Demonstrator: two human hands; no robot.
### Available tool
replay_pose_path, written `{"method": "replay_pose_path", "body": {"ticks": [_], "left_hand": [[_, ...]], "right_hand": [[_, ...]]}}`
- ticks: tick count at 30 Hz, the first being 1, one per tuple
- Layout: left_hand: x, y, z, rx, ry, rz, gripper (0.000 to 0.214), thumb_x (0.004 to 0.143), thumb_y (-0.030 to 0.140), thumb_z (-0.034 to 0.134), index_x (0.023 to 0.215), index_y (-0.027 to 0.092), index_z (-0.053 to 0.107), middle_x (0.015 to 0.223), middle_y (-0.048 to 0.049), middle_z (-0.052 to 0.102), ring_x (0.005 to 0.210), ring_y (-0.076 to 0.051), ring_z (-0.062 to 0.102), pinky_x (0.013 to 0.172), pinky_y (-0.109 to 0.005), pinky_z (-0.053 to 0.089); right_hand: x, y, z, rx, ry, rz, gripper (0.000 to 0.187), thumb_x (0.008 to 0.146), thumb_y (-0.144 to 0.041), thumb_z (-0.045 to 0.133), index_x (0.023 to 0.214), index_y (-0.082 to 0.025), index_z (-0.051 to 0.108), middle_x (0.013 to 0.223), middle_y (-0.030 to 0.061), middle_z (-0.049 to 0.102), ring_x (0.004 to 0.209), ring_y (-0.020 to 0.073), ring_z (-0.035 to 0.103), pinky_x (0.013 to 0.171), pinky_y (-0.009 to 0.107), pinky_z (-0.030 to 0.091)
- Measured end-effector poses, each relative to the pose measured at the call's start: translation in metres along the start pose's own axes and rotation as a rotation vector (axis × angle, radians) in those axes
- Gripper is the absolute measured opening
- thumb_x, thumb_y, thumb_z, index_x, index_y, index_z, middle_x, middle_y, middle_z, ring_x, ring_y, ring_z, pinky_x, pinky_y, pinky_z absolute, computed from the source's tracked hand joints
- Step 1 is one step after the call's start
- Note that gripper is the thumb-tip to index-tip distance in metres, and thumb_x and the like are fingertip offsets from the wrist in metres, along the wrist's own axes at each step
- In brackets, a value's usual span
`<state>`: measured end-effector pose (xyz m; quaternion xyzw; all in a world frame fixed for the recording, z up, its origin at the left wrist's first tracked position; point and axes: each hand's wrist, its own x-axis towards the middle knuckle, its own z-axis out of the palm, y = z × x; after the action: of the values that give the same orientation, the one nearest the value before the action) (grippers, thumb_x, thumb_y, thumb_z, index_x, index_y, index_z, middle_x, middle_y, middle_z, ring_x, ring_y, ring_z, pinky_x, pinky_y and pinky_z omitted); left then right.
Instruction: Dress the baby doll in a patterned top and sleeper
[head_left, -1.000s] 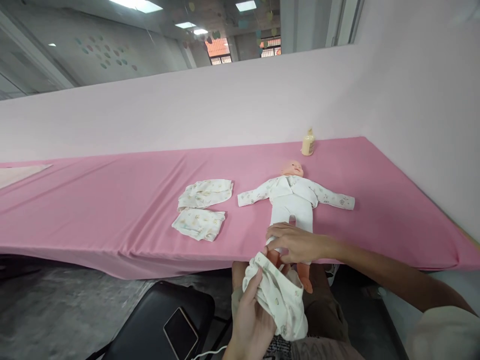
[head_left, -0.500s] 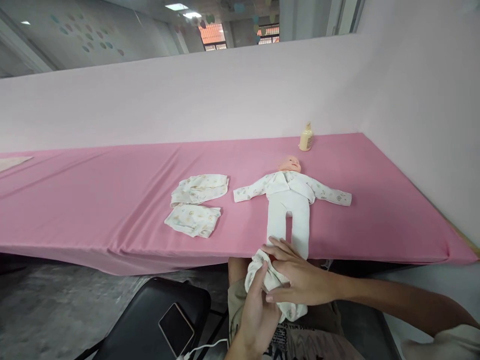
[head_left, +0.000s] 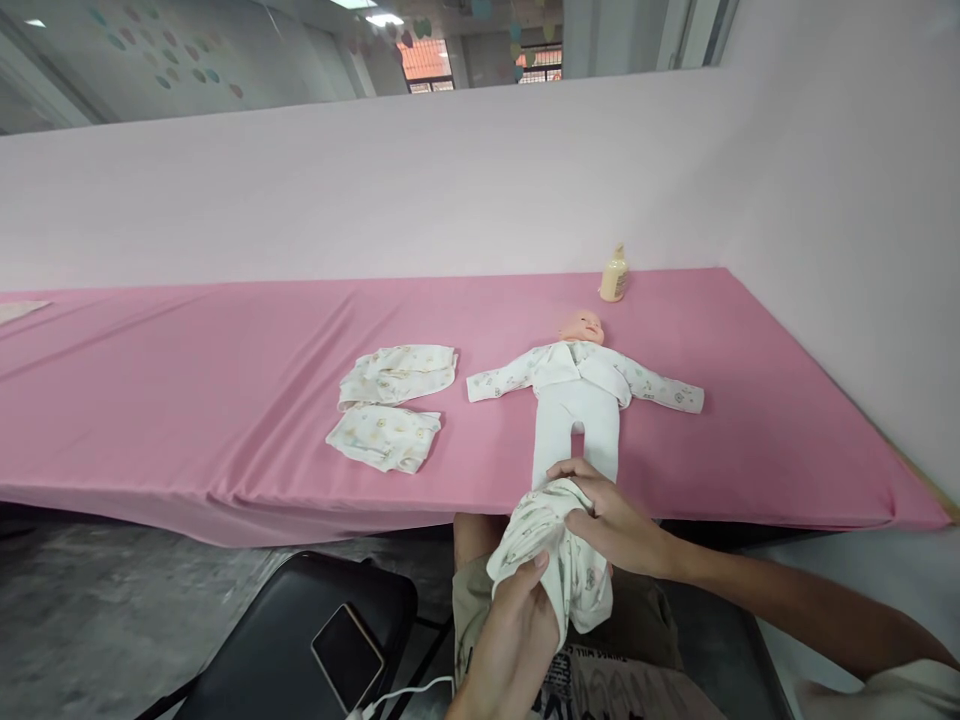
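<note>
Both hands hold a bunched white printed baby garment (head_left: 551, 540) over my lap, just off the table's front edge. My left hand (head_left: 521, 630) grips its lower left side, thumb on top. On the upper right side, my right hand (head_left: 611, 515) has its fingers wrapped around the cloth's edge. Beyond them a baby doll (head_left: 581, 328) lies face up, dressed in a white printed top (head_left: 577, 365) with arms spread and plain white pants (head_left: 574, 420). The feet end of the pants is partly hidden by my right hand and the cloth.
Two folded printed baby garments (head_left: 397, 375) lie left of the doll on the pink tablecloth (head_left: 187, 400). A pump bottle (head_left: 613, 275) stands behind the doll's head. To my lower left, a black chair (head_left: 277, 620) carries a phone (head_left: 348, 655) near a white cable (head_left: 412, 690).
The garment has been spread wider and lifted slightly between my hands. My right hand has shifted right and now grips the cloth's upper edge. The doll stays put.
</note>
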<state>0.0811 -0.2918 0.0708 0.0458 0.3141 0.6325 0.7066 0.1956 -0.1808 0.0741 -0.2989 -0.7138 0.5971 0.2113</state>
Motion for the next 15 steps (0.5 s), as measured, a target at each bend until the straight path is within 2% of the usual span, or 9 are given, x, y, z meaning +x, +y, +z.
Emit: {"method": "replay_pose_path", "body": {"ticks": [5,8,11,15], "left_hand": [[0.001,0.003,0.001,0.011,0.005,0.028,0.052,0.082,0.027,0.065,0.134,0.025,0.057,0.123,-0.007,0.066,0.125,-0.03,0.053,0.11,-0.044,0.04],[0.002,0.0,0.0,0.021,0.009,0.057,0.047,0.083,0.026,0.064,0.13,0.024,0.06,0.122,-0.007,0.067,0.126,-0.029,0.052,0.112,-0.043,0.037],[0.004,-0.005,-0.002,0.055,0.034,0.083,0.048,0.084,0.025,0.064,0.131,0.022,0.059,0.122,-0.0079,0.066,0.124,-0.028,0.054,0.113,-0.043,0.035],[0.008,-0.013,-0.005,0.079,0.094,0.094,0.052,0.083,0.027,0.067,0.133,0.019,0.057,0.126,-0.0097,0.064,0.126,-0.027,0.053,0.114,-0.041,0.033]], "right_hand": [[-0.008,-0.005,0.004,-0.099,0.051,0.007,0.016,0.078,-0.01,0.046,0.084,-0.019,0.058,0.111,0.0061,0.054,0.103,0.0201,0.054,0.092,0.033,0.045],[-0.015,-0.01,0.006,-0.116,0.067,0.069,0.015,0.076,-0.011,0.047,0.082,-0.02,0.056,0.097,0.004,0.058,0.092,0.0201,0.055,0.082,0.033,0.046],[-0.016,-0.009,0.005,-0.03,0.038,0.117,0.014,0.078,-0.013,0.044,0.08,-0.02,0.055,0.084,0.0015,0.06,0.079,0.0183,0.055,0.069,0.03,0.045],[-0.007,0.002,0.002,0.173,0.02,0.135,0.016,0.078,-0.014,0.044,0.082,-0.018,0.058,0.079,0.0004,0.06,0.077,0.0173,0.055,0.07,0.029,0.045]]}}
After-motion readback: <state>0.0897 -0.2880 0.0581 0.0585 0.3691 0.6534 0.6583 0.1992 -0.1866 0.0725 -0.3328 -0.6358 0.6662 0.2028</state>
